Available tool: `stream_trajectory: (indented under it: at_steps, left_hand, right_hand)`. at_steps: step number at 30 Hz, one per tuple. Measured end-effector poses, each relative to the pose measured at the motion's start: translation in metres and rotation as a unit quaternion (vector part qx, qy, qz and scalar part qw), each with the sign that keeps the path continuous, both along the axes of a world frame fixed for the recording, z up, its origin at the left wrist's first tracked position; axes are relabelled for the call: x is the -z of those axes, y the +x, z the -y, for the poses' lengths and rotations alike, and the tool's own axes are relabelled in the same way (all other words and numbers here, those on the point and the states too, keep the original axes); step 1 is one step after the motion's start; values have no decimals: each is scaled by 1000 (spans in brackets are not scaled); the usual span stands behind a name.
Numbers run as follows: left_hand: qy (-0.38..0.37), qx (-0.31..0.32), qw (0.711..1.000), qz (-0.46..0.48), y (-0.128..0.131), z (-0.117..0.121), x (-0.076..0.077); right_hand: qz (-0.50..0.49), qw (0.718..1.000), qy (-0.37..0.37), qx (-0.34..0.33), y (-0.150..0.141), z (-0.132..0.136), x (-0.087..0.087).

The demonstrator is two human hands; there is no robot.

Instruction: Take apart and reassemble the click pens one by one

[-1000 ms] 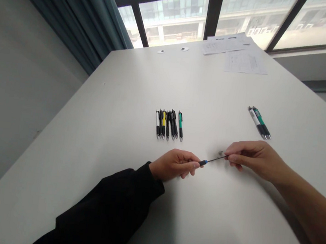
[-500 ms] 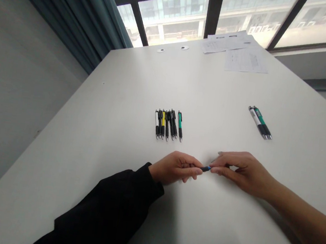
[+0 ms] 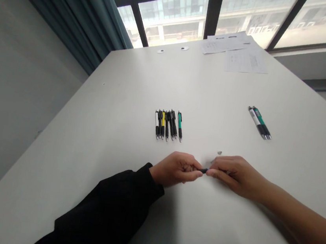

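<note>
Over the bench (image 3: 125, 93), my left hand (image 3: 179, 168) pinches the short black piece (image 3: 203, 170) and my right hand (image 3: 230, 173) grips its other end, seemingly to keep both ends steady and aligned, beside the small metallic part (image 3: 220, 152).

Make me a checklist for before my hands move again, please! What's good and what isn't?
1. Left grip pinching the dark pen piece: ok.
2. Right grip meeting its other end: ok.
3. Everything between the right fingertips in sight: not ok, fingers cover it.
4. Parts inside lined up: cannot tell.
5. Small loose bit lying clear of both hands: ok.
6. Row of pens away from both hands: ok.
</note>
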State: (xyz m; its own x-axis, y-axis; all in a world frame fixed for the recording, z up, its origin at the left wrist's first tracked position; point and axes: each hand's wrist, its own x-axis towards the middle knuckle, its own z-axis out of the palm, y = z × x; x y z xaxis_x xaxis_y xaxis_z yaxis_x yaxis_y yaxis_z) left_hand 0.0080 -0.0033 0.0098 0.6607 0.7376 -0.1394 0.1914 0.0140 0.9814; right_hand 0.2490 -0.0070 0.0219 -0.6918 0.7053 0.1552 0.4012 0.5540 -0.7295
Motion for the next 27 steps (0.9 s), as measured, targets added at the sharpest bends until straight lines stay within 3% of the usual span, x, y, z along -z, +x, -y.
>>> stream_trajectory:
  at_steps: [4,10,18,23,27]
  left_hand:
    - [-37,-3,999,11,-1,-1,1]
    - [-111,-31,991,70,-2,-1,6]
    - [-125,-30,982,139,1,-4,10]
    - [-134,-25,979,154,0,-3,11]
    - [-133,-9,982,131,-3,-2,11]
  right_hand:
    - [9,1000,4,-1,6,-2,0]
    - [24,988,74,134,32,-12,-2]
    - [101,978,183,29,26,-14,10]
    - [136,967,217,5,17,-11,11]
    - [96,970,222,24,17,-12,12]
